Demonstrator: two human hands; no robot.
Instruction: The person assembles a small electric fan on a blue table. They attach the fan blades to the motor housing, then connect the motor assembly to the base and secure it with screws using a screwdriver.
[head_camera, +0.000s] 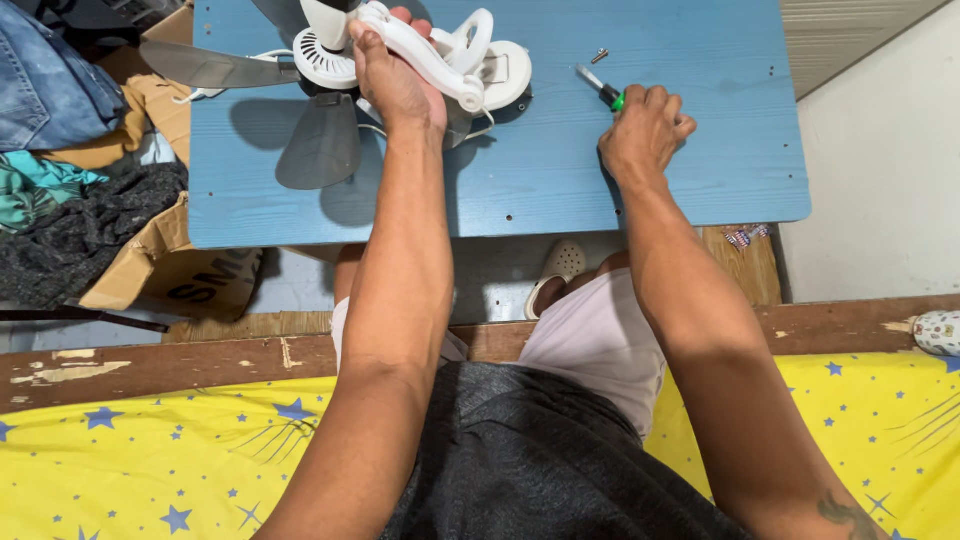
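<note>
Two hands work over a blue table (620, 190). On its far left part lies a white fan (330, 50) with grey blades, and the left hand (395, 85) is clamped around its white frame. The right hand (645, 130), closed, grips a green-handled screwdriver (600, 88) resting on the table. Just beyond lies a small screw (599, 55).

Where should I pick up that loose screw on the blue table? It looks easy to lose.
Pinch the screw across its shank, coming straight down from above. It lies flat and alone on the table, beyond the screwdriver in the right hand, so nothing blocks that approach.
</note>
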